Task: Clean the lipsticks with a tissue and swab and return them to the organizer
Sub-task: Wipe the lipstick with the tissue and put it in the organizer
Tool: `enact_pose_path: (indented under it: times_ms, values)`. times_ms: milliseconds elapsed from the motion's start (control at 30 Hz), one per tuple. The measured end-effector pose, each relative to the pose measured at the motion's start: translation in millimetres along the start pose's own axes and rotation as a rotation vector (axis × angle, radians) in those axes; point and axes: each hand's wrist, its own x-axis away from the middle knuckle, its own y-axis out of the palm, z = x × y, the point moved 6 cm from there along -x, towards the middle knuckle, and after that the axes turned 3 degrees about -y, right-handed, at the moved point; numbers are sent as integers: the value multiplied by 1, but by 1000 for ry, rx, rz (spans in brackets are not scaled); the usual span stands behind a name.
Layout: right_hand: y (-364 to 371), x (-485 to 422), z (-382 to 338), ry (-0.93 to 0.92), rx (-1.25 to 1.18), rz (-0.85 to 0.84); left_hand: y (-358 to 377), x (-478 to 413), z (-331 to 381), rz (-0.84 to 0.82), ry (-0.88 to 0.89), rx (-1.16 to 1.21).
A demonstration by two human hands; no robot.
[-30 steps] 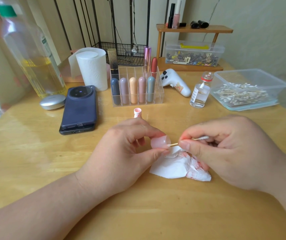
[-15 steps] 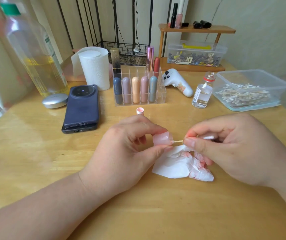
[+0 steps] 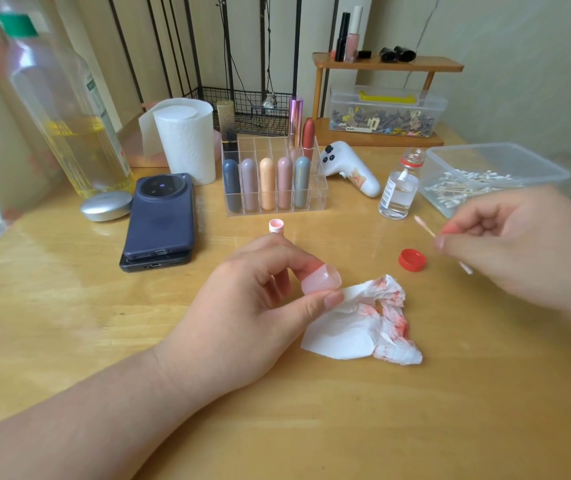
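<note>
**Pink cap pinched in the left hand, stained swab raised in the right**

The left hand has a narrow grip: thumb and forefinger pinch a pale pink lipstick cap just over the far-left edge of a crumpled, red-smeared tissue lying on the bench. The right hand, blurred, is well apart to the right. Its grip is closed on a cotton swab, whose pink-tinted tip points up and left. The uncapped lipstick base stands upright just beyond the left hand, on the near side of the clear organizer. The organizer holds five rounded lipsticks in front and three taller ones behind. A red lid lies between the tissue and a small open bottle, whose label print is too small to read.
</note>
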Motion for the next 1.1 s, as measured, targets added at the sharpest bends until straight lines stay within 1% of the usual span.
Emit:
enact_pose_path:
  times_ms: [33,100,233,500,733,867,1000,1100]
  values:
    - [0,-3,9,47,88,-19,1,0,-1,-10,-4,4]
    - [5,-4,21,127,184,-92,2,0,-1,-22,-5,4]
    - [13,-2,23,171,274,-182,2,1,-2,-26,-10,2]
    - [21,-5,34,233,338,-194,4,1,-5,-61,-58,2]
    - [21,-6,33,241,346,-204,6,2,-4,-118,-62,-3]
    - [18,-4,30,231,345,-189,7,3,-2,-146,-68,-52]
    - [16,-4,24,203,347,-156,9,4,-5,-166,-125,-135]
    - [10,-2,13,137,289,-43,9,4,-7,-167,-153,-197]
